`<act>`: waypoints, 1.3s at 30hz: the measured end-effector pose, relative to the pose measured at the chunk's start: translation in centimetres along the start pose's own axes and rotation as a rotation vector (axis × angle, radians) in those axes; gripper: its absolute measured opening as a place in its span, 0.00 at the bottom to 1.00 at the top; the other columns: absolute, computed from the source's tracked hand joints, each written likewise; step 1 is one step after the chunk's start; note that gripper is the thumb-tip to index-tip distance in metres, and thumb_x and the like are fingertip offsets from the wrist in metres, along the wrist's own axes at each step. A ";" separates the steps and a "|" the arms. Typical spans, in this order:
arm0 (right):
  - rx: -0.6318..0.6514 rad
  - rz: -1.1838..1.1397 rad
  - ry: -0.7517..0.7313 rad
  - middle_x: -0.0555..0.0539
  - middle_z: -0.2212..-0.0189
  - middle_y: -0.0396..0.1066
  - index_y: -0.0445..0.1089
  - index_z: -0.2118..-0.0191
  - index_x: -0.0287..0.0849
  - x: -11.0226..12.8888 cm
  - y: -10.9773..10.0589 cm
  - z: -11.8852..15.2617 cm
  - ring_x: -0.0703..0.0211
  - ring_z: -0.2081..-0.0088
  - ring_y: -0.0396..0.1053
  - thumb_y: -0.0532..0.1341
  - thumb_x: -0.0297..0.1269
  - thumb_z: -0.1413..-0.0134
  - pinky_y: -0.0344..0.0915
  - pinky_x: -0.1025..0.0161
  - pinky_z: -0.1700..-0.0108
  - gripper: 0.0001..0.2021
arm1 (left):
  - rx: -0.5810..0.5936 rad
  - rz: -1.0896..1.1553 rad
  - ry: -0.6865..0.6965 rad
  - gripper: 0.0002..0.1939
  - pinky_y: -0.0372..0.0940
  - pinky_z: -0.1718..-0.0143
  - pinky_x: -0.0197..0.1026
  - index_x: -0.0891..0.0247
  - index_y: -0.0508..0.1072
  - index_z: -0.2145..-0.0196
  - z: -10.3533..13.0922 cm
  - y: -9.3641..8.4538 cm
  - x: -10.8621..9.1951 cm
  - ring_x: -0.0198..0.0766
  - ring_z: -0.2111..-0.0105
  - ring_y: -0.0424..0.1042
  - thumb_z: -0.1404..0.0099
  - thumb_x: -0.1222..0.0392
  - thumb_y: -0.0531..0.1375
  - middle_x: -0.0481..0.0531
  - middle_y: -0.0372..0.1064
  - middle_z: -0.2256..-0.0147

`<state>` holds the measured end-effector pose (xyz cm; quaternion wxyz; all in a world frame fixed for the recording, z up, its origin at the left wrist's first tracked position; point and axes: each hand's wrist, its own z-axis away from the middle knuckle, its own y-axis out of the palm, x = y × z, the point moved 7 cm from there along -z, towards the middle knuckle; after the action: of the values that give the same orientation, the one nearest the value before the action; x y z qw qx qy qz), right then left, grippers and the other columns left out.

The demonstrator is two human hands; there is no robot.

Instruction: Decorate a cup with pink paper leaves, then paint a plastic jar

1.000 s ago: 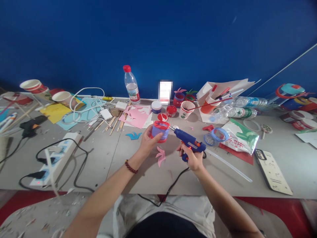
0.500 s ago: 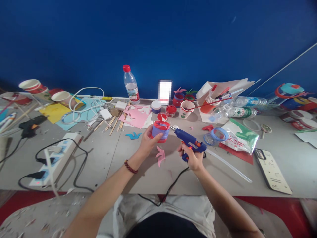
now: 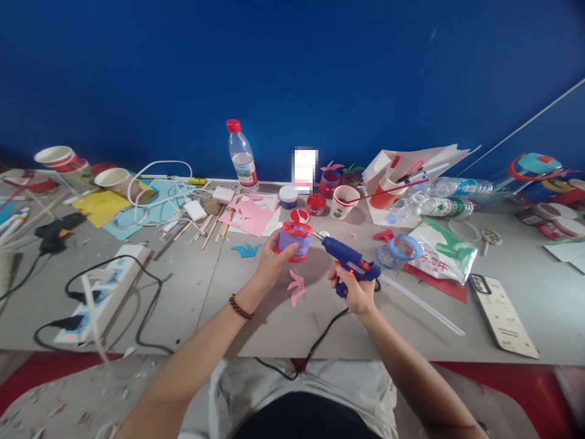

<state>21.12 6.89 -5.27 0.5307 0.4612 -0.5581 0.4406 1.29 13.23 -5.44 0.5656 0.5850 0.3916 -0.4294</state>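
Observation:
My left hand (image 3: pixel 273 259) is wrapped round a small purple cup with red bands at its rim and base (image 3: pixel 296 233), held a little above the table. A blue hot glue gun (image 3: pixel 351 256) is in my right hand (image 3: pixel 354 289), its metal nozzle pointing at the cup's upper right side. I cannot tell whether nozzle and cup touch. A clear glue stick (image 3: pixel 425 305) sticks out of the gun's back. Below the cup lies a pink paper leaf cutout (image 3: pixel 297 288). To the left is a blue leaf cutout (image 3: pixel 247 250).
Behind the cup stand red paint jars (image 3: pixel 315 204), a paper cup (image 3: pixel 343 204) and a water bottle (image 3: pixel 243 160). Plastic bottles (image 3: pixel 445 207) and a phone (image 3: pixel 505 317) lie on the right. On the left are a power strip (image 3: pixel 107 292) and another glue gun (image 3: pixel 57 231).
My left hand has shifted the purple cup slightly left, widening its distance from the nozzle a little. My right hand and the glue gun look unmoved.

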 end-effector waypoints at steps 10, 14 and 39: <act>-0.040 -0.027 0.023 0.48 0.84 0.69 0.72 0.81 0.40 0.2 -0.1 0.0 0.63 0.82 0.66 0.66 0.47 0.52 0.64 0.66 0.78 0.16 | 0.007 0.026 -0.002 0.26 0.69 0.59 0.42 0.62 0.75 0.58 0.1 0.3 -0.2 0.40 0.62 0.73 0.52 0.47 0.72 0.54 0.75 0.61; -0.035 -0.016 0.018 0.48 0.85 0.69 0.72 0.81 0.40 0.3 0.0 0.0 0.63 0.82 0.66 0.66 0.47 0.52 0.63 0.66 0.78 0.16 | 0.012 0.003 0.008 0.26 0.69 0.59 0.43 0.63 0.75 0.57 0.1 0.3 -0.2 0.41 0.61 0.73 0.51 0.48 0.72 0.54 0.75 0.60; 0.004 0.032 0.024 0.47 0.83 0.70 0.71 0.80 0.40 0.2 0.2 0.3 0.63 0.82 0.67 0.65 0.48 0.51 0.66 0.66 0.78 0.17 | 0.009 -0.068 0.026 0.26 0.68 0.58 0.42 0.63 0.74 0.56 -0.1 0.1 0.1 0.41 0.61 0.73 0.50 0.49 0.71 0.55 0.75 0.60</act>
<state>20.88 6.61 -5.12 0.5293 0.4478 -0.5583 0.4557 1.39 13.36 -5.49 0.5429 0.5794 0.4168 -0.4425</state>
